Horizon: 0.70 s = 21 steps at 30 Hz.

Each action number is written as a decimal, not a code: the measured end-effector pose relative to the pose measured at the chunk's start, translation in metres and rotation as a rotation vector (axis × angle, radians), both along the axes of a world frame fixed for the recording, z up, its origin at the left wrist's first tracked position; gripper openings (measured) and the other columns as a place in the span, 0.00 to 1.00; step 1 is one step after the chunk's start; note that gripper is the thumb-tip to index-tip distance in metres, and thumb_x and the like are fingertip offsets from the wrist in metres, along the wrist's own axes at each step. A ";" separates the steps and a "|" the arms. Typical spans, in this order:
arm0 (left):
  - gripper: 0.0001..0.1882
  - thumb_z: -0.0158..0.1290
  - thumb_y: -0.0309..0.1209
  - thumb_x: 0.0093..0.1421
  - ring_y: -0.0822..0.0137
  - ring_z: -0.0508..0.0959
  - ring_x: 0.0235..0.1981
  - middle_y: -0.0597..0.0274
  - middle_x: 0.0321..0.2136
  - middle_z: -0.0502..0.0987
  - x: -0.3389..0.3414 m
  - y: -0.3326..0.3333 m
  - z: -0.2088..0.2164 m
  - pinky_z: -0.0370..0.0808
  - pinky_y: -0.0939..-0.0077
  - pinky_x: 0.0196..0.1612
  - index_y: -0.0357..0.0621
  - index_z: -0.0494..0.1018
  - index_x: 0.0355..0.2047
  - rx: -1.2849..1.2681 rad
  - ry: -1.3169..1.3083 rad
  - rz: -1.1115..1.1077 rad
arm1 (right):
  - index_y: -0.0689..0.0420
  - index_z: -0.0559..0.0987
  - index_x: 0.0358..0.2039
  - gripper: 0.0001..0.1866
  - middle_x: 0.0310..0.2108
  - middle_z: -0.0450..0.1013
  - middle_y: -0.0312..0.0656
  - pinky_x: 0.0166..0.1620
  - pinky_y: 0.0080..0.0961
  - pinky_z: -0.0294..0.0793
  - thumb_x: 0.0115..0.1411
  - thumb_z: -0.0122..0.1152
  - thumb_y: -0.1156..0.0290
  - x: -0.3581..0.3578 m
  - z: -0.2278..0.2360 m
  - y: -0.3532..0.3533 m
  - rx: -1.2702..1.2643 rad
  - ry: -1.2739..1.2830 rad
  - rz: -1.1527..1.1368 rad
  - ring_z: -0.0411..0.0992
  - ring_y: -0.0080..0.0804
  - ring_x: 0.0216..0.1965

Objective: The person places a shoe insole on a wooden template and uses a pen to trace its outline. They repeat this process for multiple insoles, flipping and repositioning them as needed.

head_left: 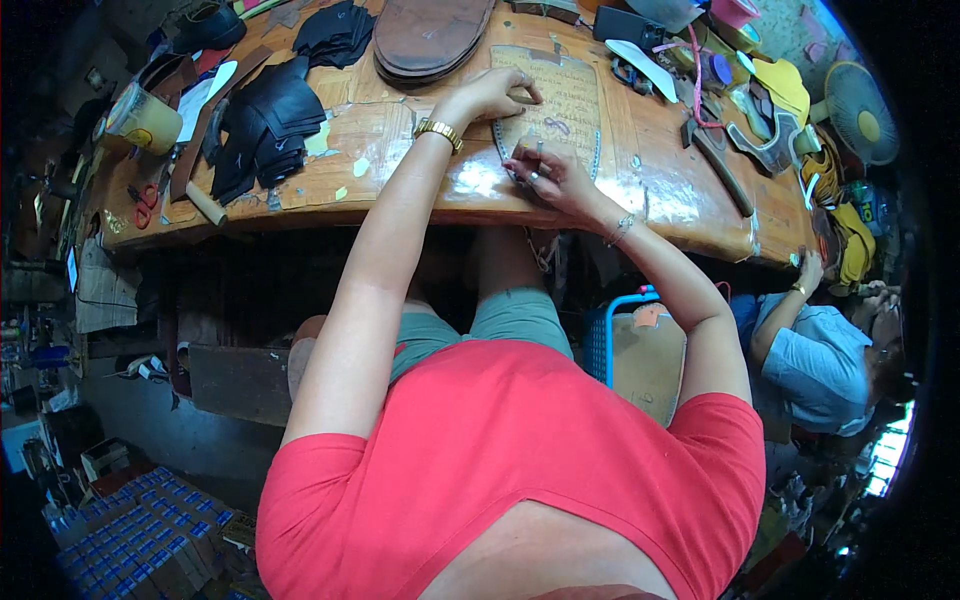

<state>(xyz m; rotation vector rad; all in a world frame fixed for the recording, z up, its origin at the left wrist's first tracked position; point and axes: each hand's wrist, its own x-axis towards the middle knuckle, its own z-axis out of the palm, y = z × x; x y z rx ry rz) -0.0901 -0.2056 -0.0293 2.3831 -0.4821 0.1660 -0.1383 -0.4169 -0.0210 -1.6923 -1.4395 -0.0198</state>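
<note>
A tan pattern sheet point(575, 90) with handwriting and a row of small marks along its edges lies on the wooden table point(400, 135) before me. My left hand point(492, 96) rests on its upper left part, fingers bent, with a gap between thumb and forefinger. Lower on the sheet, near the table's front edge, my right hand point(556, 176) is closed in a pinch. Whatever it pinches is too small to name. Just beyond my left hand sits a stack of brown leather pieces point(432, 38) with rounded ends.
Black leather pieces point(262, 125), red-handled scissors point(145, 205) and a plastic tub point(145, 118) lie to the left. On the right are a hammer point(718, 168), yellow pieces point(783, 88) and a fan point(858, 112). A co-worker point(815, 335) sits beyond a blue basket point(603, 345).
</note>
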 end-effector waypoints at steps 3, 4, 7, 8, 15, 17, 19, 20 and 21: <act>0.17 0.57 0.33 0.50 0.56 0.76 0.47 0.57 0.43 0.78 -0.001 -0.001 0.001 0.72 0.67 0.51 0.54 0.79 0.42 -0.026 0.011 0.004 | 0.65 0.77 0.28 0.11 0.20 0.71 0.34 0.28 0.20 0.67 0.61 0.60 0.69 0.008 -0.011 0.002 -0.037 0.457 -0.027 0.67 0.18 0.24; 0.17 0.57 0.33 0.50 0.56 0.76 0.47 0.57 0.43 0.78 -0.003 -0.002 0.003 0.72 0.67 0.51 0.54 0.79 0.42 -0.027 0.018 0.006 | 0.65 0.77 0.27 0.12 0.19 0.72 0.33 0.27 0.21 0.66 0.61 0.60 0.68 0.012 -0.012 0.001 -0.015 0.600 -0.040 0.68 0.19 0.23; 0.17 0.57 0.32 0.49 0.56 0.77 0.47 0.56 0.42 0.79 -0.009 -0.007 0.013 0.72 0.68 0.51 0.53 0.79 0.42 0.010 0.026 0.044 | 0.64 0.77 0.28 0.11 0.20 0.72 0.37 0.26 0.22 0.65 0.61 0.60 0.68 0.015 -0.010 0.001 -0.031 0.587 -0.075 0.67 0.21 0.22; 0.17 0.57 0.32 0.49 0.56 0.77 0.47 0.56 0.42 0.79 -0.007 -0.006 0.010 0.72 0.68 0.51 0.53 0.79 0.42 -0.001 0.015 0.021 | 0.64 0.77 0.28 0.11 0.20 0.73 0.38 0.25 0.22 0.65 0.61 0.60 0.68 0.015 -0.012 0.001 -0.051 0.356 -0.086 0.67 0.21 0.21; 0.13 0.58 0.32 0.51 0.56 0.77 0.43 0.55 0.38 0.79 -0.018 -0.002 0.011 0.72 0.67 0.47 0.48 0.78 0.39 0.031 -0.098 0.050 | 0.64 0.78 0.29 0.09 0.19 0.71 0.41 0.25 0.24 0.65 0.60 0.60 0.70 0.013 -0.017 0.004 -0.055 0.266 -0.095 0.65 0.19 0.21; 0.11 0.57 0.33 0.52 0.54 0.76 0.41 0.53 0.36 0.77 -0.032 -0.006 0.012 0.73 0.65 0.44 0.46 0.77 0.36 0.075 -0.244 0.083 | 0.64 0.78 0.29 0.09 0.18 0.71 0.40 0.25 0.23 0.65 0.60 0.60 0.71 0.013 -0.019 0.004 -0.049 0.342 -0.098 0.64 0.18 0.21; 0.11 0.57 0.33 0.53 0.53 0.76 0.41 0.53 0.36 0.75 -0.038 -0.003 0.000 0.72 0.66 0.44 0.44 0.77 0.36 0.145 -0.359 0.135 | 0.64 0.78 0.28 0.09 0.18 0.70 0.39 0.25 0.22 0.65 0.60 0.60 0.70 0.009 -0.017 0.006 -0.007 0.407 -0.074 0.64 0.16 0.21; 0.11 0.56 0.33 0.53 0.53 0.76 0.41 0.52 0.36 0.75 -0.041 0.000 -0.005 0.72 0.66 0.44 0.43 0.77 0.36 0.181 -0.416 0.160 | 0.64 0.77 0.28 0.09 0.18 0.71 0.38 0.26 0.22 0.65 0.60 0.60 0.71 0.008 -0.014 0.008 -0.014 0.361 -0.072 0.64 0.16 0.22; 0.14 0.55 0.34 0.54 0.51 0.73 0.45 0.52 0.40 0.72 -0.050 0.003 -0.005 0.71 0.64 0.48 0.42 0.76 0.39 0.147 -0.324 0.121 | 0.64 0.77 0.28 0.09 0.18 0.71 0.38 0.26 0.21 0.66 0.60 0.60 0.71 0.007 -0.009 0.007 -0.021 0.318 -0.076 0.64 0.16 0.22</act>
